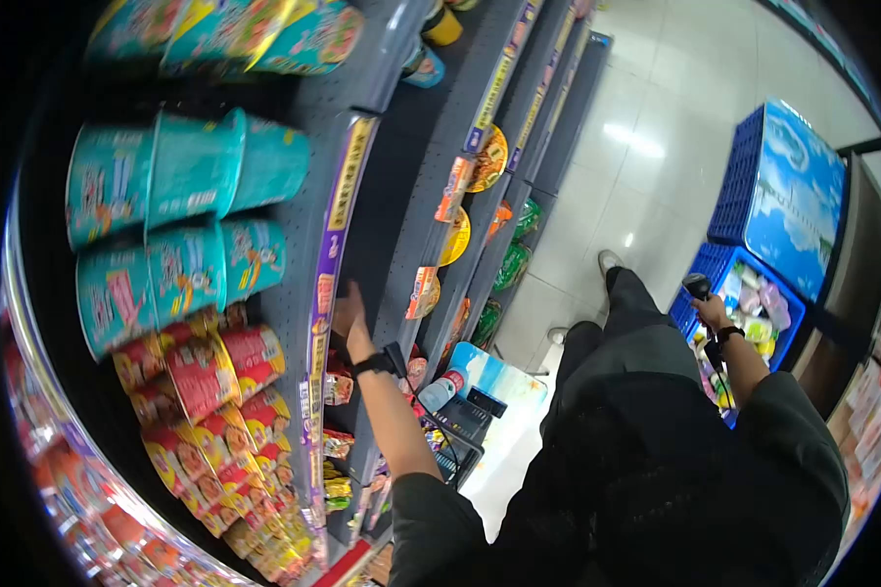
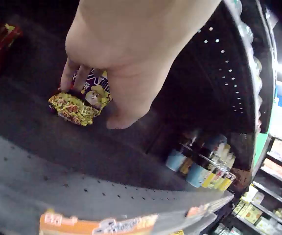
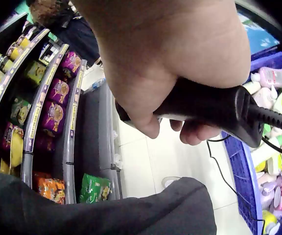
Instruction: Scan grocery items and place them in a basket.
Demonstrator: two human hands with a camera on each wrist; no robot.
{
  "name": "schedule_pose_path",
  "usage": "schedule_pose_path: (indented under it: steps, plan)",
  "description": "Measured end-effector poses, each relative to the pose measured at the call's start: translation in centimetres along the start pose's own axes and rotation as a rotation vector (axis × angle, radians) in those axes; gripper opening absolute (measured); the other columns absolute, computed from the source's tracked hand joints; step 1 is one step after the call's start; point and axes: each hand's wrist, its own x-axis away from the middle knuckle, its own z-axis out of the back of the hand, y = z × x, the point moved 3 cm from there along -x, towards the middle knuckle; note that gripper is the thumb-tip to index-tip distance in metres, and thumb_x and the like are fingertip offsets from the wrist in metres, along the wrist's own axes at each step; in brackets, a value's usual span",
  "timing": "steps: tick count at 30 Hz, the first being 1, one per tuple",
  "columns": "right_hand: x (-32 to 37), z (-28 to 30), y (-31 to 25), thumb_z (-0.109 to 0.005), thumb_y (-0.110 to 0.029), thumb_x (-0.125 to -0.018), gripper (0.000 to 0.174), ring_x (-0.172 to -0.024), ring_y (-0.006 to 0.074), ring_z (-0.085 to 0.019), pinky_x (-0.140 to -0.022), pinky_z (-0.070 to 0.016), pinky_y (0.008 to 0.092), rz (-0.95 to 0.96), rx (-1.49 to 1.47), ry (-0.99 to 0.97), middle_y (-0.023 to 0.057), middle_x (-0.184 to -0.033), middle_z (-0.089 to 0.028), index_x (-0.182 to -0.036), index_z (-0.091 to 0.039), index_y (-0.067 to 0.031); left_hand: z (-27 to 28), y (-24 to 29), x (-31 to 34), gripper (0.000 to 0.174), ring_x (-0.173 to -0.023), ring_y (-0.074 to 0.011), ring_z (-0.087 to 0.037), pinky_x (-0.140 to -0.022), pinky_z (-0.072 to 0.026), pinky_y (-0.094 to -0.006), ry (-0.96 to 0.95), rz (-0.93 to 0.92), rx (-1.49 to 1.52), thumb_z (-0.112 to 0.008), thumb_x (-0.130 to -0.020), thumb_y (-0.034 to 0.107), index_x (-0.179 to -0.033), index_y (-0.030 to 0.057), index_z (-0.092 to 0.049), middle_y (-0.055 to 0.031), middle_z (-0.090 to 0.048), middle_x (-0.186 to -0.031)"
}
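Note:
My left hand (image 2: 126, 54) reaches into a dark shelf level, fingers pointing down over a small purple and yellow snack packet (image 2: 77, 105). The fingertips overlap the packet's upper left; the thumb extends along its right side. In the head view this hand (image 1: 350, 318) is partly behind the shelf edge, a black strap round the wrist. On the other side, my right hand (image 3: 180, 63) grips a black barcode scanner (image 3: 209, 107), fingers curled under it and a ribbed cable leaving its end. The head view shows the scanner (image 1: 697, 285) above a blue basket.
Teal cup noodles (image 1: 191, 186) and red cups (image 1: 206, 377) fill shelves at the left. Blue crates (image 1: 692, 262) at the right hold bottles (image 3: 278, 103). A stand with a laptop-like black device (image 1: 460, 419) is near the left forearm. Pale tiled floor (image 1: 646, 147) runs between.

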Motion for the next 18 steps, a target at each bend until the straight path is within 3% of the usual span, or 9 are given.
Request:
schedule_pose_path:
  steps: [5,11,18]
  plan:
    - [1.7,-0.7,2.7,-0.074,-0.021,-0.083,0.025,-0.047,0.0153,-0.054,-0.042,-0.0433,0.0312,-0.102,0.014,-0.039,0.0064,-0.063,-0.06,-0.093,-0.062,-0.0014,-1.7,3.2,-5.5,0.087,-0.12,-0.0403,-0.058,-0.106,-0.0414,-0.0423,-0.067,-0.068,-0.043,-0.083,-0.075,0.04,-0.141,-0.0041,-0.046,-0.0204,-0.051,-0.144]
    - [0.1,-1.0,7.7,-0.074,-0.019,-0.082,0.021,-0.046,0.015,-0.055,-0.041,-0.0422,0.0299,-0.152,-0.034,-0.04,0.0064,-0.061,-0.059,-0.089,-0.063,-0.0018,-2.9,5.5,-6.6,0.088,-0.119,-0.0397,-0.058,-0.106,-0.0413,-0.0425,-0.127,-0.165,0.027,-0.083,-0.074,0.041,-0.14,-0.0044,-0.047,-0.02,-0.052,-0.143]
    - [0.1,0.8,5.3,-0.075,-0.022,-0.08,0.027,-0.048,0.0156,-0.056,-0.043,-0.0434,0.0304,-0.133,-0.041,0.013,0.0068,-0.063,-0.06,-0.09,-0.062,-0.0005,-3.8,6.6,-9.2,0.088,-0.118,-0.0389,-0.059,-0.106,-0.041,-0.0426,-0.195,-0.198,0.157,-0.084,-0.073,0.042,-0.138,-0.0047,-0.048,-0.0194,-0.054,-0.141]
